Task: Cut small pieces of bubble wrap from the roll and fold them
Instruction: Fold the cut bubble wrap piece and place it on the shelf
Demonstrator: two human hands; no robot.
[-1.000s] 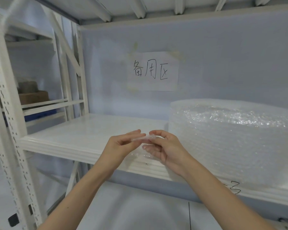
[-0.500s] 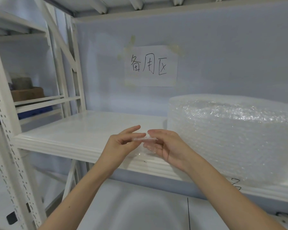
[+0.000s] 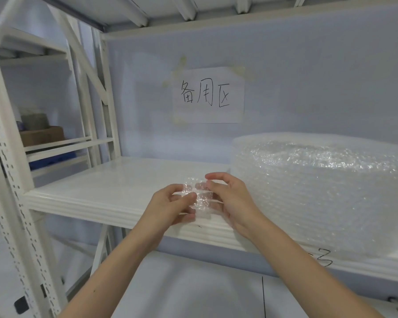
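Note:
A small clear piece of bubble wrap [image 3: 199, 198] is held upright between both hands, in front of the white shelf's front edge. My left hand [image 3: 170, 206] pinches its left side with thumb and fingers. My right hand [image 3: 230, 200] grips its right side, fingers curled over the top. A big roll of bubble wrap [image 3: 319, 191] lies flat on the shelf just to the right of my right hand.
The white metal shelf [image 3: 106, 187] carries the roll. A handwritten paper sign [image 3: 208, 95] is taped to the back wall. White perforated rack uprights [image 3: 12, 203] stand at left, with a cardboard box [image 3: 40, 135] on the neighbouring shelf.
The small piece was held flat and edge-on between the fingertips; now it is turned upright and spread open facing me, with both hands slightly further apart.

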